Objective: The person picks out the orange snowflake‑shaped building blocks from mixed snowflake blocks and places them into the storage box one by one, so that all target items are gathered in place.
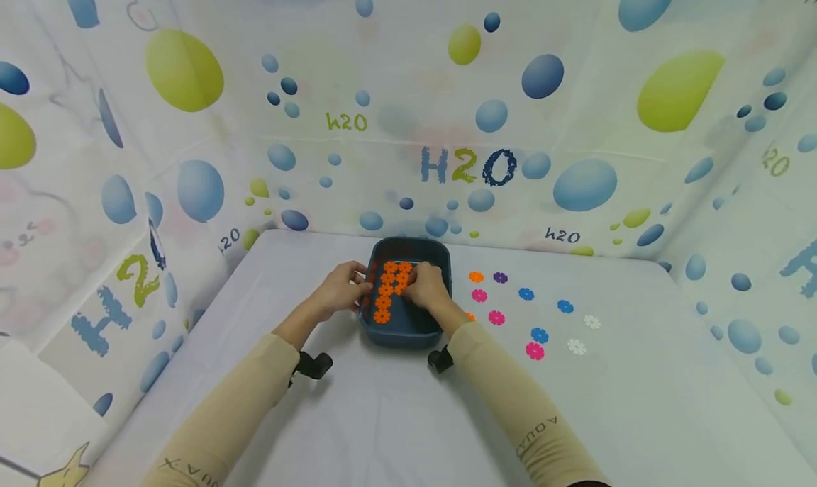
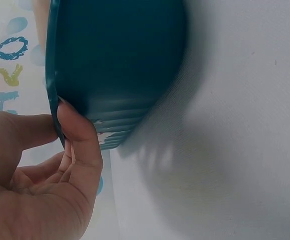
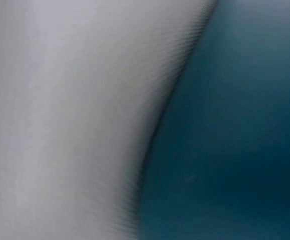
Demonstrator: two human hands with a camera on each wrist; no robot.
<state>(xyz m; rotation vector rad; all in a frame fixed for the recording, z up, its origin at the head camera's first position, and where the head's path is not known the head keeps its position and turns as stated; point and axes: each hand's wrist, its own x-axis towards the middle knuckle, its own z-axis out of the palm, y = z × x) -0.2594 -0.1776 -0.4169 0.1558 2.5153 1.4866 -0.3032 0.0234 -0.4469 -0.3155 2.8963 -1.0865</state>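
Observation:
A dark teal plastic bin [image 1: 401, 340] stands on the white-covered table. My left hand [image 1: 341, 288] pinches its left rim between thumb and fingers, as the left wrist view of the bin wall [image 2: 119, 55] also shows. Inside, orange flower-shaped discs [image 1: 384, 303] lie in two neighbouring columns, the left one longer. Reaching in over the right rim, my right hand [image 1: 430, 288] has curled fingers whose tips pinch an orange disc [image 1: 400, 289] in the right column. The right wrist view shows only the bin's outer wall [image 3: 225, 125] and cloth, no fingers.
Right of the bin, loose flower-shaped discs are scattered: an orange one [image 1: 476, 277], a purple one [image 1: 501, 278], pink ones [image 1: 496, 318], blue ones [image 1: 539, 335] and white ones [image 1: 577, 346]. Another orange disc is partly hidden by the right wrist. A patterned curtain [image 1: 396, 118] hangs behind the table.

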